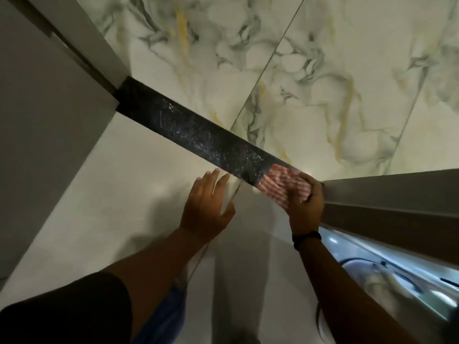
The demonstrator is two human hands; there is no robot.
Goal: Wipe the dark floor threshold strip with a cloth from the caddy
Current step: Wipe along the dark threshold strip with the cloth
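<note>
At the right end of the dark threshold strip (198,130), hard by the door frame (387,192), my right hand (306,204) presses the red-and-white striped cloth (280,182) flat, fingers curled over its edge so it cannot slip. My left hand (207,207) rests empty, fingers spread wide, on the pale floor tile (111,194) just beside the strip, I judge to brace me while I wipe; no caddy is in view.

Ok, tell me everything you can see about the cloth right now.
The cloth is thin fabric, red or pink with white stripes, blurred. It lies spread and partly bunched across the right end of the dark threshold strip, beside the door frame. The right hand presses on it, fingers over its right part. The left hand rests open on the pale floor tile beside the strip, not touching the cloth.
</note>
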